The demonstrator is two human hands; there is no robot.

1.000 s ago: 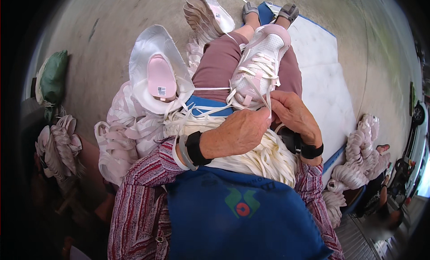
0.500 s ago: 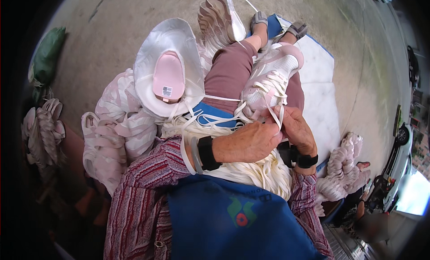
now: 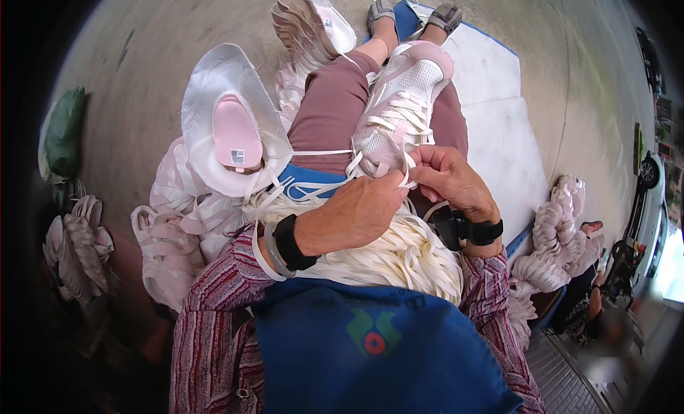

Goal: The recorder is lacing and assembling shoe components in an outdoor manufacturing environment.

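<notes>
A white and pink shoe upper [image 3: 385, 111] lies on the lap, mostly over the right leg of the mauve trousers [image 3: 331, 104], just beyond the two hands. Its long axis runs away from the body and leans a little to the right. The rounded, pink-edged end, which looks like the toe, points out toward the person's feet [image 3: 443, 18]; the other end, with a pink tab, faces back toward the belly and nearly meets the fingertips. The laced front is turned upward, cream lacing crossing it from side to side.

The left hand [image 3: 360, 211] reaches in from the left, thumb and forefinger pinched narrow on a lace [image 3: 408, 159] at the near end of the upper. The right hand [image 3: 456, 186] comes from the other side, its thumb and forefinger also closed on that lace, the tips of both hands almost touching.

Below the hands is a heap of loose cream laces [image 3: 377, 261], above a blue apron [image 3: 377, 343]. To the left, a white cupped piece [image 3: 206, 86] with a pink panel [image 3: 236, 129] stands with its taller end pointing away from the body, tilted slightly left; a taut strand [image 3: 320, 152] stretches from near it to the upper's left side
</notes>
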